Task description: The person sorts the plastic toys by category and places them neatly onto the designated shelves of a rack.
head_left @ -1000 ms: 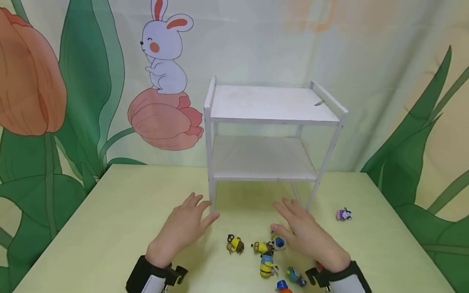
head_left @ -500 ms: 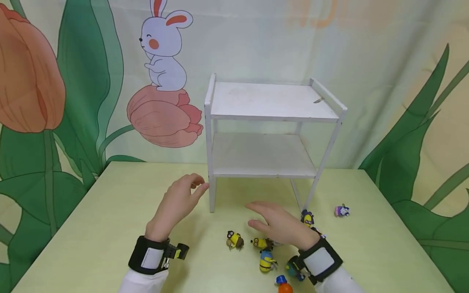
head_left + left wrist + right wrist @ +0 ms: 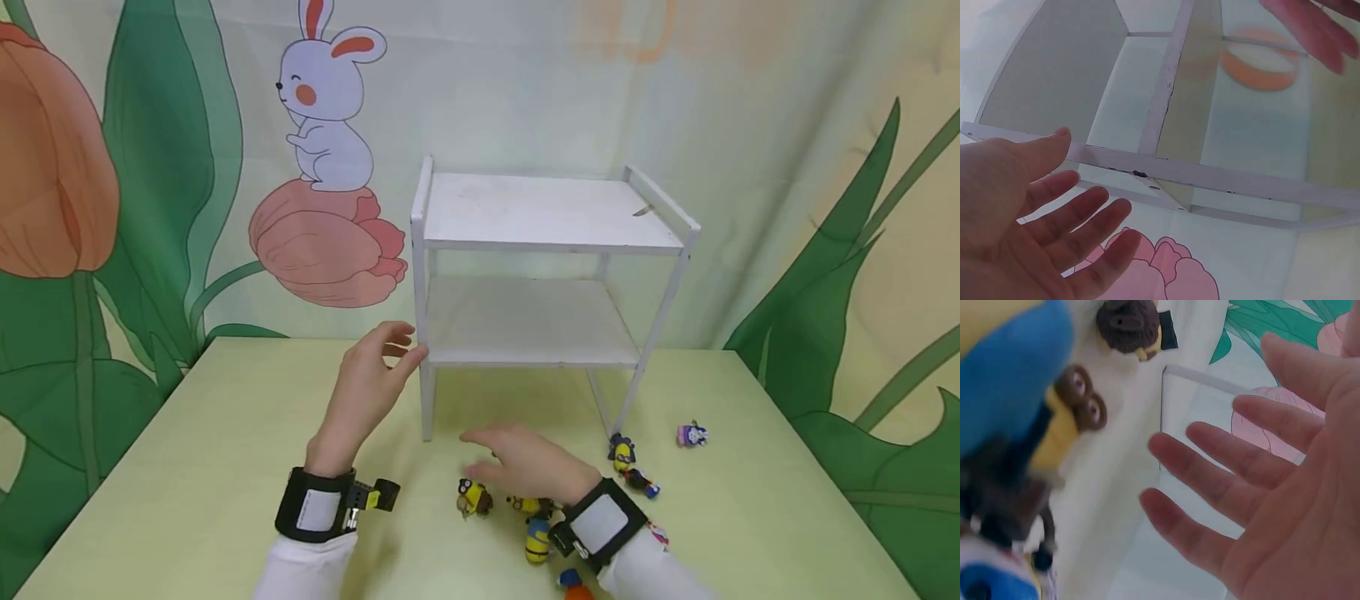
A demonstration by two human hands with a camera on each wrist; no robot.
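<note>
A white two-tier shelf (image 3: 555, 212) stands at the back of the table. My left hand (image 3: 367, 383) is beside its left front leg, fingers loosely bent. In the left wrist view the thumb and fingers of that hand (image 3: 1041, 219) lie near the shelf frame (image 3: 1229, 178), holding nothing; whether the thumb touches it I cannot tell. With fingers extended, my right hand (image 3: 525, 462) hovers over the table in front of the shelf, near a yellow-and-brown toy figure (image 3: 474, 498) and a blue-and-yellow toy figure (image 3: 537, 542). Its palm (image 3: 1297, 506) holds nothing.
More small toy figures lie about: a goggled yellow one (image 3: 531, 505) partly under my right wrist, one with a blue hat (image 3: 572, 581), two by the right leg (image 3: 622, 452), and a purple one (image 3: 692, 434) farther right. A printed curtain (image 3: 510, 92) hangs behind.
My left hand has moved forward to the shelf's left front leg, its fingers bending more. My right hand has swung left across the figures, uncovering those near the right leg.
</note>
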